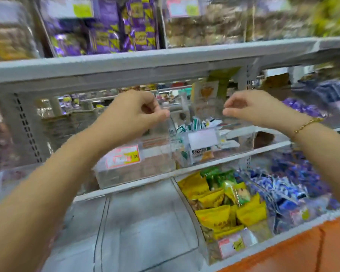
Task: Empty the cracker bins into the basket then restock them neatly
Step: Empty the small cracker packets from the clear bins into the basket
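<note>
Here, left hand [137, 112], right hand [251, 107] pinch clear rigid bin [235, 146] rim.

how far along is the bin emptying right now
Early to midway. Done: the lower bin looks empty. In hand: left hand and right hand grip the clear bin by its top edges, green-white packets inside. Left: yellow packets and blue packets look full.

the pink and yellow price tags [123, 157] along the shelf's front edge are too blurred to read. dark characters on a packet [201, 152] in the clear bin [234, 146] are illegible.
</note>
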`<state>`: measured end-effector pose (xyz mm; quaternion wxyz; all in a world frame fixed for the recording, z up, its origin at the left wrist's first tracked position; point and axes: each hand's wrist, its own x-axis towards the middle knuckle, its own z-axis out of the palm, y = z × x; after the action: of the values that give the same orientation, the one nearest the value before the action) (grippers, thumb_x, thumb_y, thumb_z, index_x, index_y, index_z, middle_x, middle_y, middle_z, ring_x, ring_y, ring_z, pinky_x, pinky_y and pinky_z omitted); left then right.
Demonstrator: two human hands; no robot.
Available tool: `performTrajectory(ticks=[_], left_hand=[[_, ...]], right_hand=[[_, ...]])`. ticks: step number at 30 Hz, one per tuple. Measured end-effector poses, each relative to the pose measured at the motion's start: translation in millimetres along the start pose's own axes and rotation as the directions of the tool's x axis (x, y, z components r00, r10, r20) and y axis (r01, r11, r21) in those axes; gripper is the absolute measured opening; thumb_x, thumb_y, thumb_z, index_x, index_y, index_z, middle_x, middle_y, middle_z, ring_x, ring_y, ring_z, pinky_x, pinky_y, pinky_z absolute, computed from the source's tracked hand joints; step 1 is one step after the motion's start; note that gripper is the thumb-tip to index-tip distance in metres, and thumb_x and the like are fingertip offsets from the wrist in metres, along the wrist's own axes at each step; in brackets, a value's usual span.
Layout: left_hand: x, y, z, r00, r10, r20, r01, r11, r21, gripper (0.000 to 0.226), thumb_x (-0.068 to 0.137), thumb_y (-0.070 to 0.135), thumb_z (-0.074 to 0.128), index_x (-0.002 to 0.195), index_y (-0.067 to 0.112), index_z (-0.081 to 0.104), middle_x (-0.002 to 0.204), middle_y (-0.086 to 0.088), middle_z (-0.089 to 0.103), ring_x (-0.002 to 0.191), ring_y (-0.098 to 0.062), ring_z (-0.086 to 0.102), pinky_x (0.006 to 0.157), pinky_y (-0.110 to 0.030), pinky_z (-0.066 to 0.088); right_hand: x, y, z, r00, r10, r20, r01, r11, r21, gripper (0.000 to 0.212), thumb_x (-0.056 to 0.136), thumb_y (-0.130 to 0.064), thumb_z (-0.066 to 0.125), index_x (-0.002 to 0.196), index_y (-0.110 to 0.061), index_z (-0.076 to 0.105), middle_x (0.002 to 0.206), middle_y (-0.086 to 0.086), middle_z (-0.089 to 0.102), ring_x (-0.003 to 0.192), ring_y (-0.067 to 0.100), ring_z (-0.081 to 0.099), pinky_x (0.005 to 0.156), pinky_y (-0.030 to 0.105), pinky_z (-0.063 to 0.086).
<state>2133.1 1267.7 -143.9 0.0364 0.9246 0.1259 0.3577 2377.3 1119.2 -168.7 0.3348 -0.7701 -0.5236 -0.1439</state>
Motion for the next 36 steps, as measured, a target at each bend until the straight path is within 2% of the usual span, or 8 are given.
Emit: performTrajectory(ticks=[3,6,10,14,19,26,29,36], left_hand=[[36.8,-14.7,17.4,0.999,0.018,0.046,-0.019,0.999,0.029,0.023,0.088,0.033,0.064,0.075,0.013,0.063,0.073,-0.001,0.065,0.07,-0.014,0.059,0.067,-0.029,0.045],[66.9,-29.9,38.2,0.995,0.002,0.096,-0.008,0.998,0.058,0.015,0.089,0.029,0.064,0.081,0.016,0.065,0.079,0.002,0.067,0.076,-0.011,0.061,0.064,-0.019,0.044],[94.6,-48.0,62.5,0.984,0.0,0.176,-0.014,0.997,0.082,0.01,0.09,0.032,0.063,0.09,0.022,0.063,0.087,0.011,0.061,0.081,-0.004,0.057,0.06,-0.014,0.038],[106.7,-69.2,80.1,0.97,-0.051,0.236,0.047,0.999,0.019,0.017,0.091,0.036,0.058,0.087,0.02,0.063,0.085,0.005,0.063,0.079,-0.008,0.058,0.063,-0.019,0.04],[105.6,-80.4,88.4,0.977,-0.081,0.196,0.103,0.99,-0.101,0.021,0.091,0.036,0.058,0.083,0.017,0.064,0.081,0.003,0.066,0.069,-0.006,0.057,0.059,-0.016,0.039],[102.8,-83.2,89.6,0.985,-0.075,0.155,0.09,0.991,-0.098,0.027,0.09,0.038,0.058,0.078,0.014,0.065,0.073,0.003,0.062,0.068,-0.011,0.056,0.067,-0.022,0.04],[102.6,-85.0,89.9,0.986,-0.073,0.153,0.089,0.99,-0.105,0.026,0.089,0.039,0.059,0.075,0.018,0.065,0.072,0.005,0.062,0.07,-0.008,0.056,0.068,-0.025,0.042],[105.1,-81.4,88.4,0.978,-0.108,0.178,0.13,0.985,-0.116,0.025,0.087,0.041,0.06,0.078,0.018,0.068,0.086,0.004,0.07,0.082,-0.007,0.063,0.079,-0.027,0.049]], right_hand=[[26.7,24.9,6.3,0.979,0.068,0.19,-0.042,0.989,-0.141,0.028,0.094,-0.043,0.054,0.096,-0.021,0.071,0.099,0.001,0.07,0.089,0.019,0.061,0.075,0.032,0.047],[46.2,38.1,7.4,0.92,0.106,0.378,-0.038,0.983,-0.181,0.035,0.097,-0.041,0.051,0.084,-0.017,0.072,0.083,0.0,0.074,0.079,0.016,0.068,0.078,0.031,0.052],[82.9,47.0,8.7,0.795,0.167,0.583,-0.094,0.984,-0.154,0.031,0.097,-0.031,0.055,0.096,-0.003,0.068,0.086,0.004,0.075,0.076,0.014,0.07,0.079,0.03,0.054],[136.2,56.4,25.7,0.789,0.234,0.568,-0.103,0.962,-0.254,0.03,0.09,-0.037,0.064,0.107,-0.012,0.065,0.11,0.005,0.068,0.101,0.027,0.067,0.086,0.033,0.056],[190.8,53.4,62.8,0.725,0.354,0.591,-0.051,0.883,-0.466,0.107,0.067,-0.08,0.061,0.149,-0.017,0.031,0.152,0.004,0.037,0.133,0.027,0.043,0.111,0.044,0.035],[209.8,43.2,113.6,0.586,0.516,0.625,0.001,0.771,-0.637,0.106,0.074,-0.081,0.046,0.149,-0.008,0.029,0.155,0.011,0.031,0.138,0.034,0.035,0.109,0.045,0.034],[206.6,41.4,123.6,0.614,0.511,0.601,0.097,0.706,-0.701,0.102,0.074,-0.08,0.051,0.145,-0.009,0.039,0.15,0.008,0.038,0.134,0.033,0.039,0.11,0.046,0.034],[201.2,39.2,119.2,0.687,0.442,0.576,0.102,0.727,-0.679,0.081,0.083,-0.061,0.061,0.14,-0.005,0.046,0.144,0.009,0.047,0.128,0.032,0.046,0.106,0.042,0.038]])
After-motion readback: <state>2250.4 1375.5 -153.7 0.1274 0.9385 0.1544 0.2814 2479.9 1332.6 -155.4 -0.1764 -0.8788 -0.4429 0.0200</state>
